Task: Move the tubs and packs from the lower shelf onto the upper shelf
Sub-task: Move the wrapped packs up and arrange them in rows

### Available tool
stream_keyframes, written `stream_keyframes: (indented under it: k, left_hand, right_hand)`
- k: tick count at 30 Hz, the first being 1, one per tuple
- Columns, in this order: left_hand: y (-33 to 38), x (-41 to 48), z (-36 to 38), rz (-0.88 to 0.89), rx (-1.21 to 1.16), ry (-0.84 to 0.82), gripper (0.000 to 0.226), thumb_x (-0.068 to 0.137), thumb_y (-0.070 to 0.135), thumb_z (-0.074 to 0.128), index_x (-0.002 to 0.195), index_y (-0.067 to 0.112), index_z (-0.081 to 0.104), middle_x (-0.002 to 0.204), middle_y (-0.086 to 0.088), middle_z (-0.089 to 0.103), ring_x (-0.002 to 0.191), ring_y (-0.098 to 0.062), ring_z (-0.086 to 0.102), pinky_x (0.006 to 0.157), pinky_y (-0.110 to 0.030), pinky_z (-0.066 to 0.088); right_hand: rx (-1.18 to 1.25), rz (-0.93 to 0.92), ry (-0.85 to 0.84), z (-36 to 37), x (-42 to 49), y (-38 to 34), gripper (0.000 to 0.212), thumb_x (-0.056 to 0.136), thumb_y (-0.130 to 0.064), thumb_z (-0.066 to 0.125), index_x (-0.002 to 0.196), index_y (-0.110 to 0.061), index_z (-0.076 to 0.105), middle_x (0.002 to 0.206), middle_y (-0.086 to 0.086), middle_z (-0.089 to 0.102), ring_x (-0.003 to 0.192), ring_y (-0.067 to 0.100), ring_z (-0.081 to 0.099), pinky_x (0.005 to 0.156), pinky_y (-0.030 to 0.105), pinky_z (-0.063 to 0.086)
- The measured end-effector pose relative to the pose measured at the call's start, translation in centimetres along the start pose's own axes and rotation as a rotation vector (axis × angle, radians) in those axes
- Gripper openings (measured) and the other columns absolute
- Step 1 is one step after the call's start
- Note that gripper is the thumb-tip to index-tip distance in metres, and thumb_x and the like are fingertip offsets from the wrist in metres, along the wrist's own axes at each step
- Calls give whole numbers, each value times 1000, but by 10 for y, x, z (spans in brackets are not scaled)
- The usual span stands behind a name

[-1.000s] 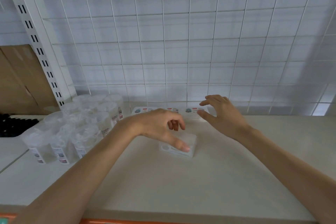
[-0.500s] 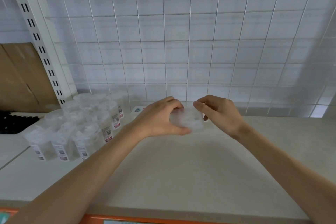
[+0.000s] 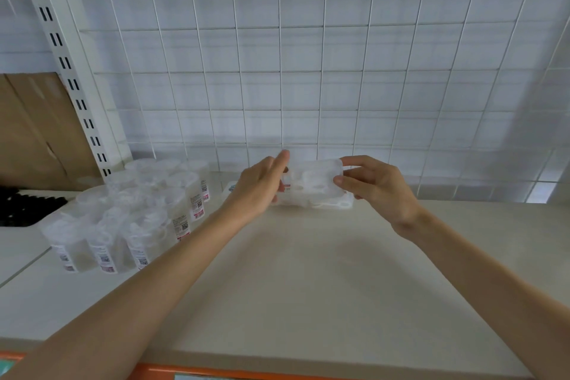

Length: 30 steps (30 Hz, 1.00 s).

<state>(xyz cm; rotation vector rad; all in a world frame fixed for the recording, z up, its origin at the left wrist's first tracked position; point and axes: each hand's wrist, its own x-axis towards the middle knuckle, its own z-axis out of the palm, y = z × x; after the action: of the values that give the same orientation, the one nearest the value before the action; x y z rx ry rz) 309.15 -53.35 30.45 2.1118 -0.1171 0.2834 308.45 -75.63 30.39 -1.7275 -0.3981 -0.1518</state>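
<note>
White wire grid [image 3: 308, 71] backed a pale shelf [image 3: 308, 287], with a slotted white upright [image 3: 71, 71] rising at its left end and brown cardboard [image 3: 30, 133] beyond that. An orange strip [image 3: 246, 375] ran along the shelf's near edge.

Both bare arms reached to the back of the shelf. Between the two hands was a clear pack [image 3: 311, 182], raised off the shelf and held close to the grid. The left hand [image 3: 259, 191] gripped the pack's left end; one of its fingers [image 3: 283, 160] pointed straight up past the top corner, while the rest were hidden behind the back of the hand. The right hand [image 3: 379, 191] pinched the pack's right end, its fingers [image 3: 354, 161] curled, thumb along the top edge and fingertips pressed on the front face.

Just below the fingers of both hands, a second pack [image 3: 336, 203] lay flat on the shelf against the grid; whether the held one touched it could not be told. Well to the left of the left fingers stood a cluster of clear tubs [image 3: 132, 219] with white labels, upright and packed close together. Farther left lay something black [image 3: 27, 207], too dark to make out.
</note>
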Motion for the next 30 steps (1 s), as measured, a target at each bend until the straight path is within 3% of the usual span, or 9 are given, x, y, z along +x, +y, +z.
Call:
stream_keyframes:
  k: [3, 8, 12, 14, 18, 22, 25, 30]
  left_hand:
    - [8, -2, -7, -191, -156, -136, 49, 101, 57, 33, 93, 15, 57, 68, -11, 66, 49, -20, 54, 55, -29, 47]
    - [7, -1, -2, -254, -271, -232, 41, 100, 46, 43, 111, 10, 61, 83, -14, 72, 57, -22, 61, 55, -29, 52]
    - [4, 1, 3, -252, -393, -191, 29, 97, 27, 58, 113, 4, 61, 97, -12, 65, 64, -20, 67, 57, -29, 55]
    - [4, 1, 3, -244, -471, -163, 30, 93, 21, 67, 116, 4, 59, 98, -13, 65, 65, -22, 68, 56, -28, 55]
    - [5, 0, 0, -195, -499, -124, 29, 90, 16, 70, 115, 6, 60, 94, -16, 69, 66, -24, 65, 58, -27, 55]
    - [6, -1, 3, -130, -424, -215, 12, 90, 19, 70, 100, 12, 69, 90, -8, 72, 72, -18, 62, 59, -25, 51]
    - [4, -2, 6, -80, -363, -286, 12, 93, 23, 65, 98, 13, 71, 86, -2, 72, 74, -14, 61, 61, -23, 48]
    - [6, -4, 9, -151, -303, -349, 37, 100, 41, 50, 109, 10, 68, 90, -9, 73, 81, -19, 64, 69, -28, 50]
  right_hand:
    - [59, -39, -53, 0, -1, 1, 28, 82, -2, 74, 105, -16, 70, 97, 4, 75, 90, 12, 70, 83, 18, 52]
    - [-9, -95, -36, 4, -1, 3, 30, 77, 0, 78, 98, -20, 73, 103, -7, 74, 104, 9, 66, 95, 26, 49]
    - [26, -36, -58, 5, 1, 7, 34, 80, 13, 69, 91, -20, 71, 103, -15, 72, 102, 6, 66, 85, 25, 50]
    - [36, 32, -51, 5, 2, 9, 32, 85, 13, 59, 89, -17, 68, 113, -10, 69, 104, 12, 66, 85, 26, 49]
    - [157, 176, 13, 7, 5, 7, 7, 95, -9, 58, 97, -14, 62, 114, 7, 70, 99, 21, 65, 80, 33, 50]
    - [16, 247, -20, 8, 5, 7, 27, 94, -36, 60, 110, -14, 64, 98, 2, 75, 81, 17, 64, 68, 31, 44]
    - [-45, 265, -139, 12, 1, 8, 28, 90, -35, 65, 114, -19, 63, 91, 4, 72, 71, 14, 58, 62, 27, 42]
    - [1, 257, -227, 16, 0, 8, 43, 90, -26, 68, 129, -18, 53, 102, 12, 72, 73, 17, 64, 62, 27, 48]
